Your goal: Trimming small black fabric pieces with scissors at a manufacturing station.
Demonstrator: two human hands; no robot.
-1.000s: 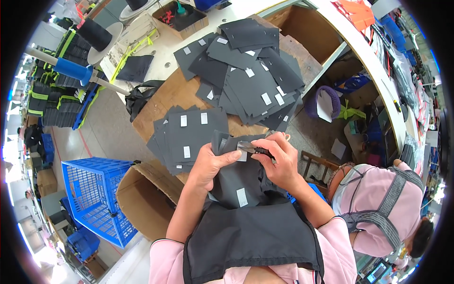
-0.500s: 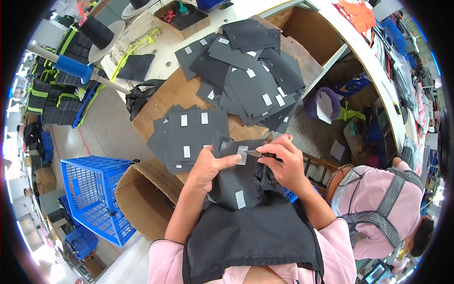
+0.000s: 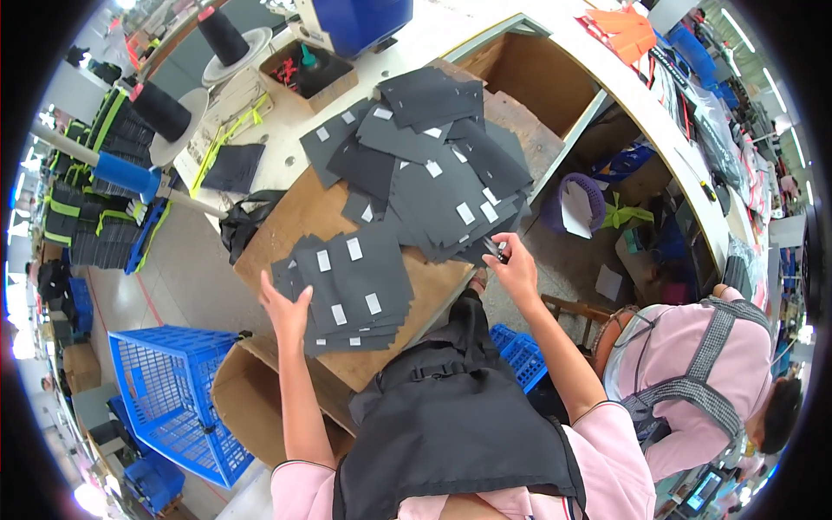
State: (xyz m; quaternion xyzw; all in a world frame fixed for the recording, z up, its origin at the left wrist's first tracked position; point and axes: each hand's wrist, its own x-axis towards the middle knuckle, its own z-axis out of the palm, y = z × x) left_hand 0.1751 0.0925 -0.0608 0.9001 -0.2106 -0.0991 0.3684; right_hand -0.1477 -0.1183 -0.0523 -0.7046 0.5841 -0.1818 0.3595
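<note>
My left hand (image 3: pixel 284 310) is at the left edge of the near stack of dark grey fabric panels (image 3: pixel 381 276), thumb and fingers apart, holding nothing. White labels show on the top panel. Closed around small dark thread snips (image 3: pixel 496 250), my right hand (image 3: pixel 518 273) is just off the near right edge of a larger, loosely fanned pile of similar panels (image 3: pixel 433 186). Both piles lie on a brown wooden board (image 3: pixel 282 217). Whether the left fingertips touch the stack I cannot tell.
A cardboard box (image 3: pixel 251 381) and a blue plastic crate (image 3: pixel 139 334) stand at the left. Black thread cones (image 3: pixel 162 113) and a small parts box (image 3: pixel 347 82) sit on the white table. A co-worker in pink (image 3: pixel 667 355) bends at the right; a purple basket (image 3: pixel 582 198) is under the table.
The panel held over my lap has left my hands, and the near stack has shifted. My left hand has moved left and opened; my right has risen slightly, still with the snips.
</note>
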